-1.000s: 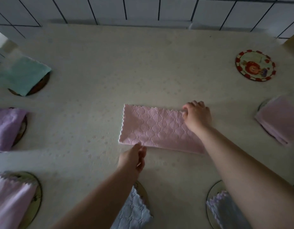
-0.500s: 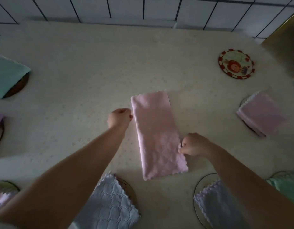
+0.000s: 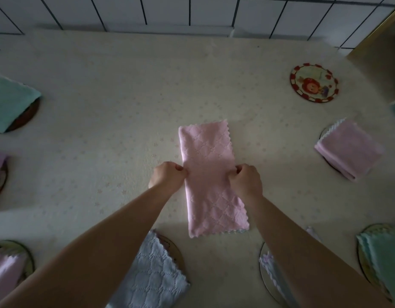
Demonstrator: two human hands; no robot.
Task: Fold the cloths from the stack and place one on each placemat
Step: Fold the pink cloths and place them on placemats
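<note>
Two hands, left (image 3: 167,177) and right (image 3: 246,182), pinch opposite long edges of one pink cloth (image 3: 211,181) among eight placemats.

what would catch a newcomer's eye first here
First, the long pink cloth lying mid-table, with the left hand and right hand pinching its two long edges at about the middle. Next, the bright red-rimmed cartoon placemat at the far right, the one mat in view with no cloth on it.
</note>
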